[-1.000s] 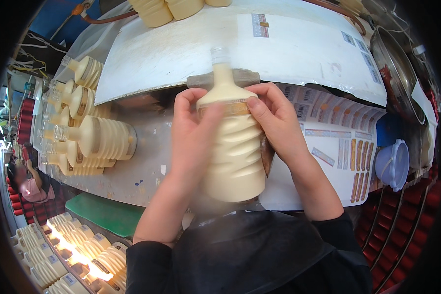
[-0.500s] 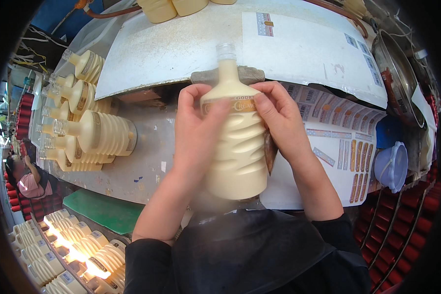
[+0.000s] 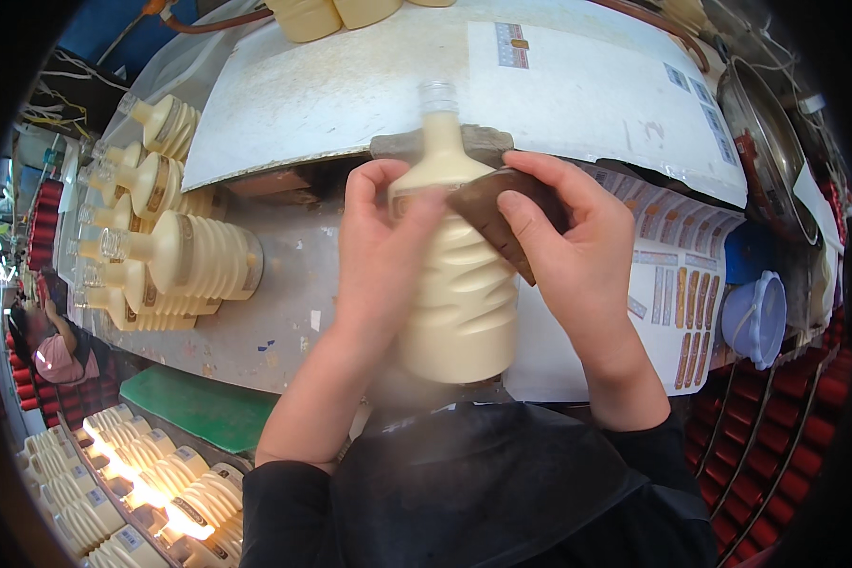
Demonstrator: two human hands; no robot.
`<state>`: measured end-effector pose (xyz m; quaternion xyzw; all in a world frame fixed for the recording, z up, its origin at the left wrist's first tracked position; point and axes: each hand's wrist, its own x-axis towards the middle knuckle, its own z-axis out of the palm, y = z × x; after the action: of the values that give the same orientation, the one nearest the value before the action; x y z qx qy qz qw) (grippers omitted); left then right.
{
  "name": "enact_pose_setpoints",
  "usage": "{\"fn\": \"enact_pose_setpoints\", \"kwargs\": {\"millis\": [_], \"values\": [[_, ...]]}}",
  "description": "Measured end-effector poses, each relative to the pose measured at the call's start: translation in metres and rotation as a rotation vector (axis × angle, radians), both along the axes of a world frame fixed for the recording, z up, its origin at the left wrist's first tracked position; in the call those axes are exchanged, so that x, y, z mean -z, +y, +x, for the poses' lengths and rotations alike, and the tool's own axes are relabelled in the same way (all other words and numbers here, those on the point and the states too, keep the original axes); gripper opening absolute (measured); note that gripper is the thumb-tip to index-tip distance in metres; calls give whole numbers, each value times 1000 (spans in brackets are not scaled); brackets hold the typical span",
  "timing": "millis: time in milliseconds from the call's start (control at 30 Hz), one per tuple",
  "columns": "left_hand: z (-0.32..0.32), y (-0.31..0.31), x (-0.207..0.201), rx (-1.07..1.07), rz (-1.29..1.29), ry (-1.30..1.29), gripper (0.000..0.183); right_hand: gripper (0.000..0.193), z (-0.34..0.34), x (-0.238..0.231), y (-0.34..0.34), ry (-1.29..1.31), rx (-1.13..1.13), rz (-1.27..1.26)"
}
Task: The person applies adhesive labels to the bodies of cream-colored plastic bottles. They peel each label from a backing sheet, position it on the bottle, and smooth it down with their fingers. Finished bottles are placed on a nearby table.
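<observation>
A large cream-coloured bottle (image 3: pixel 459 331) with a clear threaded neck and swirled ridges lies in front of me, neck pointing away. Its neck end rests on a grey block (image 3: pixel 488 144). My left hand (image 3: pixel 379 246) grips the bottle's left shoulder, fingers at the side and thumb blurred over the front. My right hand (image 3: pixel 582 232) pinches a dark brown flat scraper (image 3: pixel 486 204) between thumb and fingers. The scraper lies across the right part of the bottle's label band, covering much of it; a bit of the band shows by my left thumb.
Several labelled cream bottles (image 3: pixel 204 256) lie at the left of the metal table (image 3: pixel 289 355). Sticker sheets (image 3: pixel 667 331) lie at right, near a light-blue bucket (image 3: pixel 757 322) and a metal pan (image 3: pixel 772 142). More bottles (image 3: pixel 142 464) stand lower left, by a green board (image 3: pixel 199 407). A person (image 3: pixel 62 355) is far left.
My right hand has swung the scraper up from beside the bottle onto the label, where its thumb was pressing before. My left hand has stayed at the bottle's left shoulder.
</observation>
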<state>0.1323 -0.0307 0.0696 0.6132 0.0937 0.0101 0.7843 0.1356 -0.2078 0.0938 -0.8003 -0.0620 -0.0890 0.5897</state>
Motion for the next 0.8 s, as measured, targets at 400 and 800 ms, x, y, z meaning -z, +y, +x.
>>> {"fn": "enact_pose_setpoints", "kwargs": {"millis": [400, 800], "values": [[1, 12, 3, 76, -92, 106, 37, 23, 8, 14, -20, 261, 90, 485], [1, 19, 16, 66, -204, 80, 37, 35, 19, 37, 7, 326, -73, 219]]}}
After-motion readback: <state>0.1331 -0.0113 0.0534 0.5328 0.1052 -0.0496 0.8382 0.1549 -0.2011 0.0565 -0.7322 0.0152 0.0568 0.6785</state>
